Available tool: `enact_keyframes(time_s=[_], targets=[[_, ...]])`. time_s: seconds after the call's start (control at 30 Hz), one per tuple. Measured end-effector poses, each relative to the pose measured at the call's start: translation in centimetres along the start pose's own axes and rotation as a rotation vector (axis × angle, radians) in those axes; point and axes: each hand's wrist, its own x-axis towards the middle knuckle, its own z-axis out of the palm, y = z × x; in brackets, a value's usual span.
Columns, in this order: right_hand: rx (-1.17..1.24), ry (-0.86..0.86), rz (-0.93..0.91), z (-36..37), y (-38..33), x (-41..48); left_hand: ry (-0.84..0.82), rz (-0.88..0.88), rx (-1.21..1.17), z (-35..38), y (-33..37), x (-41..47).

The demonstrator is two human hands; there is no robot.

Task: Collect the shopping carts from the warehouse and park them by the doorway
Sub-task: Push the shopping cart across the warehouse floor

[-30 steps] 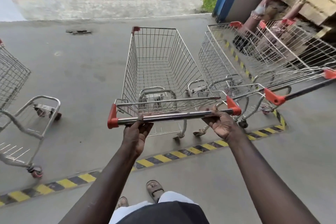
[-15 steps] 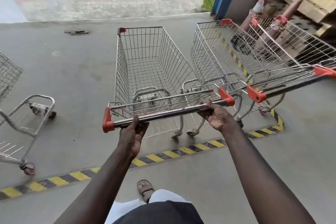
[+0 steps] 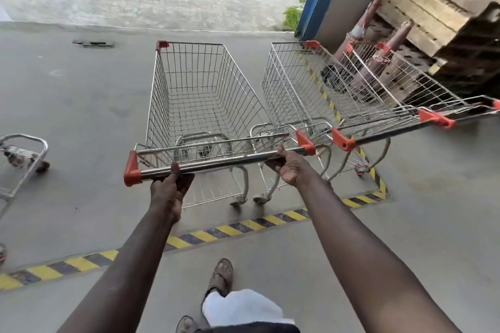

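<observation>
Open concrete floor [image 3: 81, 94] ahead and left of the held cart [image 3: 200, 94]. Hemmed close on the right by parked carts [image 3: 311, 89]. Another cart frame [image 3: 19, 154] at far left.

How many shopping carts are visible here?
4: held cart, centre; second cart, right of it; third cart, farther right; fourth cart, cut off at left edge. More may be hidden.

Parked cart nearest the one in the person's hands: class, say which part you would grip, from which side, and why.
Grip the handle bar of the parked cart between its orange end caps, coming from the near, rear side. The bar spans the back, while the wire basket narrows away from you. The held cart crowds its left end.
</observation>
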Motion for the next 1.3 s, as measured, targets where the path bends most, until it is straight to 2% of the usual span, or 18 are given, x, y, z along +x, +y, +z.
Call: enact_keyframes(time_s=[0.63, 0.8, 1.1, 1.3], targets=[[0.031, -0.188, 0.018, -5.9, -2.3, 3.7, 0.025, -0.011, 0.028, 3.2, -3.9, -2.4], [0.003, -0.184, 0.069, -7.4, -2.6, 3.6, 0.010, -0.008, 0.077, 3.4, -4.6, -3.7], [0.011, -0.178, 0.063, -7.3, -2.6, 3.3, 0.022, 0.037, -0.020, 3.3, -4.9, -3.3], [0.033, -0.193, 0.004, -7.1, -1.9, 3.3, 0.034, 0.044, -0.012, 3.3, -4.6, -3.2]])
